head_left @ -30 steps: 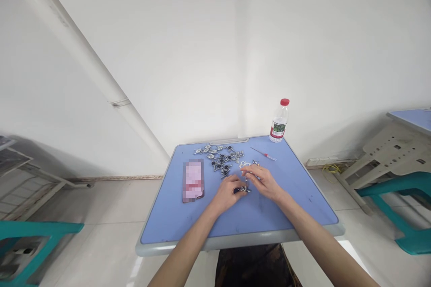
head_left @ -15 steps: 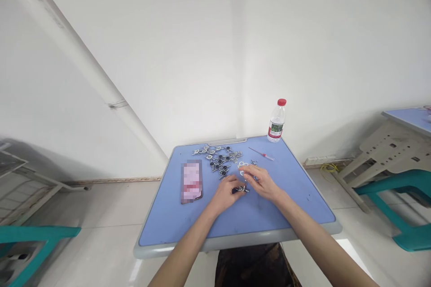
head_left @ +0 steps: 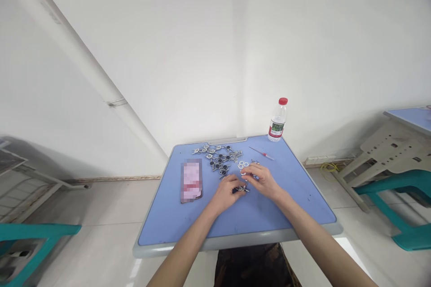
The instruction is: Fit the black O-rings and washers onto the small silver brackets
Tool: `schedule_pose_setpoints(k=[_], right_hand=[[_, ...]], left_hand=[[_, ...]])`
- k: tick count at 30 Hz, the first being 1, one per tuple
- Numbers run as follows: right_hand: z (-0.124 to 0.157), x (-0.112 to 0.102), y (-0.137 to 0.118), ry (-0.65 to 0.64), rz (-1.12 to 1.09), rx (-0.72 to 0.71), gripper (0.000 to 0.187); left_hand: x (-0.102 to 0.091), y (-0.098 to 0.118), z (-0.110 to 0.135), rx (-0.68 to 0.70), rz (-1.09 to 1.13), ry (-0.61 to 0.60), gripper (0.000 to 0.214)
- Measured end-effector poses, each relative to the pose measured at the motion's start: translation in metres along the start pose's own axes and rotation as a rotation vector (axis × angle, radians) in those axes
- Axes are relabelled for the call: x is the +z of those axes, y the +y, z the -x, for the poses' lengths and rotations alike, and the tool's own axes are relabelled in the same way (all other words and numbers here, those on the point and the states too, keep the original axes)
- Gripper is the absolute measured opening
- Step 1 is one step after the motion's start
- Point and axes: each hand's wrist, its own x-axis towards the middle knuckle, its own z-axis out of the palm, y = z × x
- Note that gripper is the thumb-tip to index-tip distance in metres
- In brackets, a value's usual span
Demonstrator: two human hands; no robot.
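Note:
My left hand rests on the blue tabletop, its thumb and fingers closed round a small metal part with a black piece. Just to the right, my right hand has its thumb and fingertips brought together above that part. Whatever lies between the right fingertips is too small to make out. Beyond them lie pale flat rings and several tiny metal pieces, partly hidden by the right hand. Farther left, several metal parts with round black discs are heaped beside similar parts without discs.
A phone, its screen blurred, lies on the left of the blue table. At the back right corner stands a red-capped bottle, near a thin red screwdriver with a clear end. Green stools flank the table.
My right hand's fingers have drawn closer together and bent down towards the left hand, uncovering more of the pale rings. My left hand keeps its place on the part.

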Motion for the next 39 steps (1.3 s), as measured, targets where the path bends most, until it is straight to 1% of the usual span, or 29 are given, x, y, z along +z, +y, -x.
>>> schedule_pose_setpoints(k=[3,5,9,13,15,19,22,24,28,30,33,36,39], right_hand=[[0.0,-0.003,-0.004,-0.093,-0.046,-0.011,0.031],[0.0,-0.004,-0.005,-0.105,-0.085,-0.011,0.034],[-0.001,0.0,-0.006,-0.036,-0.075,0.003,0.024],[-0.001,0.009,-0.011,-0.047,-0.026,0.003,0.018],[-0.001,0.013,-0.012,-0.031,-0.013,0.001,0.016],[0.002,0.014,-0.005,0.072,0.015,0.075,0.011],[0.004,0.012,0.003,0.115,0.015,0.108,0.013],[0.004,0.008,0.004,0.076,-0.007,0.085,0.017],[0.0,-0.002,-0.002,-0.054,-0.085,0.046,0.028],[-0.002,-0.005,-0.004,-0.071,-0.144,0.048,0.03],[-0.004,-0.006,-0.003,-0.026,-0.185,0.077,0.023],[-0.002,0.0,0.0,0.046,-0.118,0.095,0.017],[0.001,0.005,0.003,0.061,-0.054,0.078,0.016]], left_hand=[[0.0,0.0,-0.001,0.003,0.001,-0.006,0.014],[0.0,-0.001,-0.001,0.003,0.009,-0.007,0.015],[0.003,-0.004,-0.001,0.014,0.039,0.005,0.017],[0.005,-0.005,-0.001,0.038,0.055,0.024,0.016],[0.004,-0.004,-0.001,0.044,0.061,0.023,0.013],[0.001,0.0,-0.001,0.001,0.023,-0.002,0.013],[0.0,0.0,-0.001,-0.029,-0.011,-0.004,0.014],[0.0,-0.001,-0.001,-0.028,-0.012,0.0,0.014],[0.0,-0.004,-0.002,-0.031,0.017,-0.013,0.017],[-0.001,-0.004,-0.002,-0.041,0.021,-0.025,0.018],[-0.002,-0.002,-0.003,-0.052,0.008,-0.028,0.017],[-0.003,-0.001,-0.003,-0.051,0.009,-0.025,0.016],[-0.003,-0.001,-0.003,-0.051,0.021,-0.025,0.015]])
